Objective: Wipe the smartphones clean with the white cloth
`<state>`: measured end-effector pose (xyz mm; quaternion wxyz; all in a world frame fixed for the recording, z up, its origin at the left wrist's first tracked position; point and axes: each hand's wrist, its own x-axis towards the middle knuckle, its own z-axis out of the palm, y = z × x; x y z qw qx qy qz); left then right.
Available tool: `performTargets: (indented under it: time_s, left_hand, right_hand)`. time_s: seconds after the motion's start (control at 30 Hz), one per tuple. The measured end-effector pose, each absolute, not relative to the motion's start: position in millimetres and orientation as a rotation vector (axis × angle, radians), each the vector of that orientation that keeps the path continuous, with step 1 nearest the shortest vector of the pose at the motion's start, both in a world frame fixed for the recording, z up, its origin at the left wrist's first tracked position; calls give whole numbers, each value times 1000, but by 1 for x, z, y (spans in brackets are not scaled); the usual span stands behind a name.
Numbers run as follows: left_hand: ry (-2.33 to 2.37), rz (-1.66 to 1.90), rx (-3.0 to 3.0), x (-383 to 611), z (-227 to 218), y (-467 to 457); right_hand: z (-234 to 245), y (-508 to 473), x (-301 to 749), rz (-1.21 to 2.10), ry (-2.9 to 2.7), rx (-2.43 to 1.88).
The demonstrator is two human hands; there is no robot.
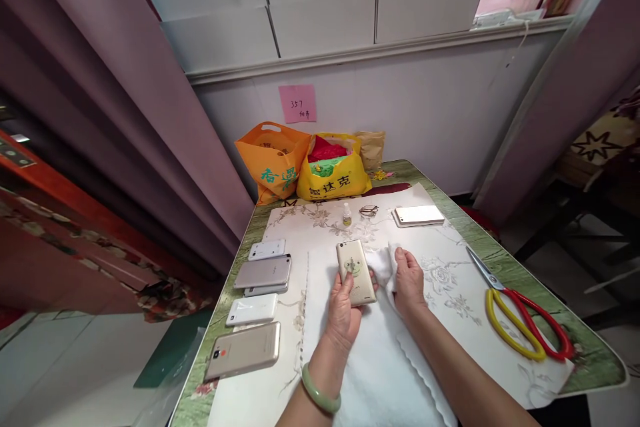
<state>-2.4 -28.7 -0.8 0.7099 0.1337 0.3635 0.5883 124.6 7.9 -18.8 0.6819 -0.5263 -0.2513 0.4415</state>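
My left hand [345, 310], with a green bangle [320, 392] on the wrist, grips a gold smartphone [361, 285]. The phone's back faces up and carries a round greenish mark near its middle. To the right, my right hand [410, 280] is closed on a bunched part of a white cloth [350, 360], beside the phone. The rest of that cloth spreads over the table below my wrists. A small bottle with a white cap [347, 215] stands beyond the phone, near a thin wire-like item [369, 211] whose kind I cannot make out.
Several phones, among them a gold one [245, 350] and a white one [253, 309], lie along the left. White phones [419, 215] sit at back right. Large scissors [515, 320] rest near the right edge. An orange bag [273, 160] and a yellow bag [333, 180] stand at the wall.
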Motion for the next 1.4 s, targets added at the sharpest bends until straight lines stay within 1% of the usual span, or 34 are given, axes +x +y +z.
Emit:
performTargets:
  time_s: [0.07,0.13,0.23,0.33,0.47,0.6,0.73,1.0,1.2,1.4]
  left_hand:
    - [768,1312,263,-4,1,-30]
    - [729,1288,235,-7,2,-29]
    - [668,1238,154,-12,2,-28]
    - [624,1236,27,-16,2,-27]
    - [639,1240,-42,-19,2,-26]
    - [650,1239,-31,-18,0,-22]
    - [649,1226,-19,-20,-2,-19]
    - [654,1089,163,-25,0,-26]
    - [634,1082,165,-25,3,-29]
    - [589,1097,158,-25,5,-28]
  right_hand:
    - [-8,9,124,935,-518,-1237]
    - [3,5,122,810,-600,-1313]
    - [15,-10,118,641,-1002,-1341]
    - [12,-33,111,573,-1469,-1303]
    - [-2,-50,103,467,-1712,-1298]
    - [-8,-37,103,393,-1714,-1345]
    - [-4,-13,108,356,-1668,-1420]
    - [28,25,121,329,-1608,-1488]
    - [48,38,121,484,-1618,-1322]
    - [34,22,121,615,-1353,-1309]
